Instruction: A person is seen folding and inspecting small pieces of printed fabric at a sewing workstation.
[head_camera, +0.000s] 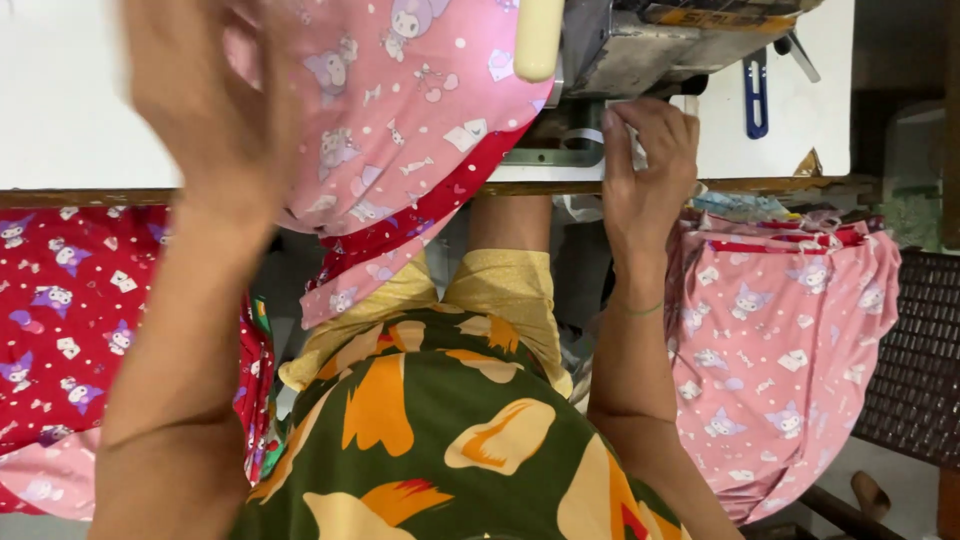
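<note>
Far left, a red printed cloth (70, 320) hangs below the worktop (90, 120) edge, well apart from what I am handling. My left hand (205, 110) is raised close to my eyes and blurred; it lies against the pink cloth (400, 100), but I cannot tell how far its grip is closed or whether it truly has the fabric. That pink cloth drapes over the worktop edge toward my lap, with a red lining (440, 205) showing along its lower fold. It looks light, soft and floppy, likely to slide and bunch, so I judge the best hold is a pinch at the hem or a flat palm on top rather than a squeeze mid-panel. Just right of it sits the sewing machine (640, 45), with a cream handle (538, 38) in front. My right hand (645, 175) rests at the machine's base, fingers curled loosely at a white strip (585, 137), gripping nothing firmly. Further right, a pink pile (780, 350) sits beside me.
</note>
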